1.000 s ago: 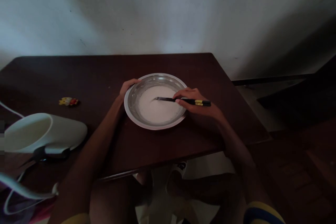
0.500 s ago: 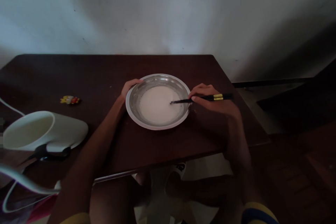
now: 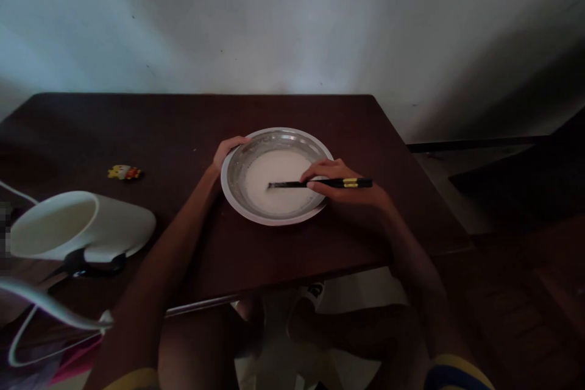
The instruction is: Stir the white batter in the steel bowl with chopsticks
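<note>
A round metal bowl (image 3: 232, 195) stands on the dark table, with a pale, creamy liquid (image 3: 274, 173) inside. My left hand (image 3: 226, 151) grips the bowl's far left rim, its thumb side over the edge. Black chopsticks (image 3: 336, 183) with gold bands are pinched in my right hand (image 3: 345, 180), which hovers over the bowl's right rim. Their tips dip into the liquid near the middle of the bowl. They lie so close together that I cannot tell them apart.
On the table's left lie a small yellow, white and red figurine (image 3: 124, 172) and a white oval container (image 3: 123, 225). Scissors with black handles (image 3: 94, 263) rest before the container. A white cable (image 3: 50, 304) loops at lower left. The wall (image 3: 274, 24) borders the table's back.
My right hand went right with the chopsticks, their tips shifting toward the bowl's right side, then came back left over the liquid. My left hand stays on the rim.
</note>
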Demonstrator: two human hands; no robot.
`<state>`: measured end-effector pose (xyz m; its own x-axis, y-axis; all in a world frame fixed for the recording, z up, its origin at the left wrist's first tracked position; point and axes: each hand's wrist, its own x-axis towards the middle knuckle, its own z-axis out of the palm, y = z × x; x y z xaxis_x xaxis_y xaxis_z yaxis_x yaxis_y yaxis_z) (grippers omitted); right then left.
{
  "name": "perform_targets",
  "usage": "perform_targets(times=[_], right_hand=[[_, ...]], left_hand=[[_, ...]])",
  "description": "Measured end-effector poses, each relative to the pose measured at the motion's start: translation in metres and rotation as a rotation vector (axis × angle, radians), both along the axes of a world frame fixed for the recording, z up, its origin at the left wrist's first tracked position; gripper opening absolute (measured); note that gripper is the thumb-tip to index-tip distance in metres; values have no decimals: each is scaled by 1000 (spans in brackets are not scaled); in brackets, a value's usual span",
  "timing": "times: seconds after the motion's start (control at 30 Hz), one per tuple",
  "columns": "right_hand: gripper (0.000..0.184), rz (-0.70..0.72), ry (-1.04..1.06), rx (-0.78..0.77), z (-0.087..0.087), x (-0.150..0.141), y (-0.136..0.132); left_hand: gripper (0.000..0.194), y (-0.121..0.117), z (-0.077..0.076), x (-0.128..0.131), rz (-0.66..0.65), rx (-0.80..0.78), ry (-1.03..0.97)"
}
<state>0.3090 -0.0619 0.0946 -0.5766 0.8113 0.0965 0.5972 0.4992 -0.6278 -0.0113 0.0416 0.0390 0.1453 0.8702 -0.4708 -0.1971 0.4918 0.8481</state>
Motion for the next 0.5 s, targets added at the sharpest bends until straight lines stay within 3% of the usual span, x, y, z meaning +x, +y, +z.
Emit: perform_targets(times=[0.13,0.33,0.5], right_hand=[[25,-211,-4,97,0,4,0],[28,13,24,-1,6,-2,-5],[23,-245,-10,85,10,3,-5]], left_hand=[[29,-3,8,7,57,-96,43],[35,-4,9,7,28,-50,24],[31,-5,8,5,56,-99,31]])
